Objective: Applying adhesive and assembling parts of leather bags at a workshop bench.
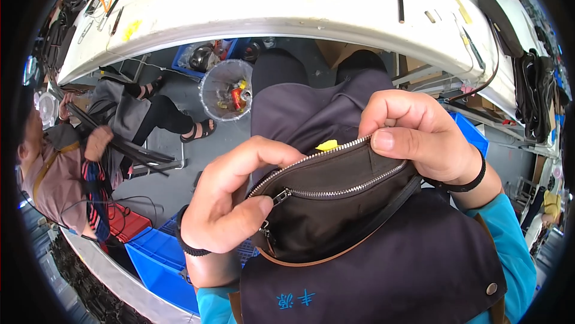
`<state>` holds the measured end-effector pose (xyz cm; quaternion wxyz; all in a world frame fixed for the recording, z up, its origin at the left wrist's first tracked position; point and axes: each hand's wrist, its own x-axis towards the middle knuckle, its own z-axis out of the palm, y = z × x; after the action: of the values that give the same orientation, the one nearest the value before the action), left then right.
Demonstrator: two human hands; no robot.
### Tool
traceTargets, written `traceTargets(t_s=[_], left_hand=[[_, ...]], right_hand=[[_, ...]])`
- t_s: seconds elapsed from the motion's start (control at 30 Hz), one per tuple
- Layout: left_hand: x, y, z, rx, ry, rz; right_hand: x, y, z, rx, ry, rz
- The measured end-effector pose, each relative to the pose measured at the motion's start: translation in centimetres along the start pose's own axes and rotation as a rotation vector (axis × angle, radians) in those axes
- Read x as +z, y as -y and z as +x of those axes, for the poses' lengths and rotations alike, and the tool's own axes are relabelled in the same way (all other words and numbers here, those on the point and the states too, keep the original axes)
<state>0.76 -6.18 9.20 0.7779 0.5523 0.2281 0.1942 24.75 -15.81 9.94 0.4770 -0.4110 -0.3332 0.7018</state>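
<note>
I hold a small dark brown pouch [326, 216] with a silver zipper [335, 191] and tan piping against my dark apron [407, 264]. My left hand [230, 195] pinches the zipper pull at the pouch's left end. My right hand [413, 135] grips the upper right rim of the pouch, thumb pressed on the zipper edge. The zipper is partly undone, and a yellow scrap [327, 144] shows just behind the opening. Both wrists carry black bands.
A long white worktable [287, 6] curves across the top, with tools and black straps [533, 90] at its right. A clear waste bin [226, 90] stands under it. Blue crates [159, 258] sit at my lower left. Another person [66, 168] sits at the left handling black strips.
</note>
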Motion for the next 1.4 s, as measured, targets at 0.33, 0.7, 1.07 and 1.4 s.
traceTargets(t_s=[0.33,0.7,1.07,1.4], left_hand=[[-0.1,-0.3,1.3,0.47,-0.271,0.872],[2.5,3.1,-1.0,0.756,-0.277,1.129],[3.2,3.8,-1.1,1.238,-0.367,1.307],[3.4,3.6,-2.0,1.153,-0.405,1.322]], right_hand=[[-0.5,0.1,-0.3,-0.574,-0.053,-0.74],[-0.3,-2.9,-1.5,-1.256,-0.089,-1.399],[0.5,-4.0,-0.2,-1.266,-0.239,-1.154],[0.2,-3.4,-1.0,-1.154,-0.11,-1.298]])
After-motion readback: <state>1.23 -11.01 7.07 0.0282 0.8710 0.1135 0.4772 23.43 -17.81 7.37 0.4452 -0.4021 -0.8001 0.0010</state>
